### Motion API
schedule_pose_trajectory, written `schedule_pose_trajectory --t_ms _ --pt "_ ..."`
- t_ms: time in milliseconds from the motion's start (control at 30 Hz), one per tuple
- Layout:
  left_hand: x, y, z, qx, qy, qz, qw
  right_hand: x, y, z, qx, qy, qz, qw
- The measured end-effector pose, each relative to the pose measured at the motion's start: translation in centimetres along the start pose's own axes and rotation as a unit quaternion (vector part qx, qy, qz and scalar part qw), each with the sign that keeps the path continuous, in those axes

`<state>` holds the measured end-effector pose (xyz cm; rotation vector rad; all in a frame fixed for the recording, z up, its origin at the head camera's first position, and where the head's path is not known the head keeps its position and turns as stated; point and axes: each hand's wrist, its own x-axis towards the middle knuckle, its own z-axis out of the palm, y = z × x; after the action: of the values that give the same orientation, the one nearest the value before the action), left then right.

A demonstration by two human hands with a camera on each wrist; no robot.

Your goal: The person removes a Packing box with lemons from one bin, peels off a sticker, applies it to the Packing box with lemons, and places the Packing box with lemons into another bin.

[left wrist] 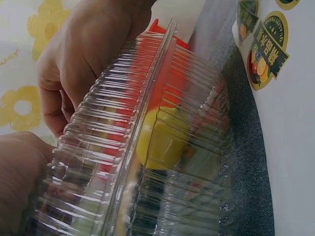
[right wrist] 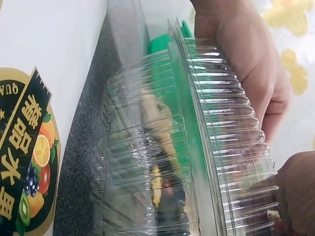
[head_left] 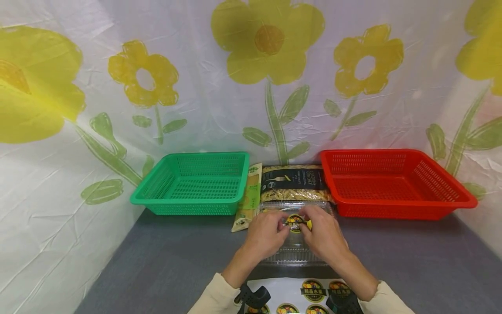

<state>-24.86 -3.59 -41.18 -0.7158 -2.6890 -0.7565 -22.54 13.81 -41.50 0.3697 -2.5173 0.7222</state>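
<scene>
A clear plastic clamshell box (head_left: 292, 257) stands in front of me, its ribbed sides close up in both wrist views. A round black-and-gold fruit sticker (head_left: 294, 222) is over its lid. My left hand (head_left: 266, 233) pinches the sticker's left edge between thumb and index finger, and my right hand (head_left: 324, 231) does so at the right edge. The other fingers curl low over the lid. Through the plastic shows a round yellow item (left wrist: 162, 137). In the wrist views the lid's ribs partly hide the fingertips.
A white sheet of matching stickers (head_left: 282, 285) lies at the near table edge, under my wrists. Behind the box are a pasta bag (head_left: 294, 181) and a long yellow-green packet (head_left: 251, 192). A green basket (head_left: 188, 203) stands left, a red basket (head_left: 404, 209) right.
</scene>
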Motion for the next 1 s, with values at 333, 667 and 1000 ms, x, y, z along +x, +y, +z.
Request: schedule_pose_trajectory --t_ms 333,667,1000 --pt "0.08 0.20 0.00 -0.001 0.009 0.006 0.9999 -0.01 0.12 -0.03 -0.024 -0.021 -0.020 0.9993" --pt "-0.02 0.08 0.12 -0.005 0.014 0.008 0.9999 0.08 0.00 -0.20 -0.039 -0.047 -0.014 0.9980" --pt "-0.32 -0.26 -0.07 -0.027 0.020 0.034 0.9989 0.22 0.11 -0.33 -0.005 -0.064 0.005 0.9979"
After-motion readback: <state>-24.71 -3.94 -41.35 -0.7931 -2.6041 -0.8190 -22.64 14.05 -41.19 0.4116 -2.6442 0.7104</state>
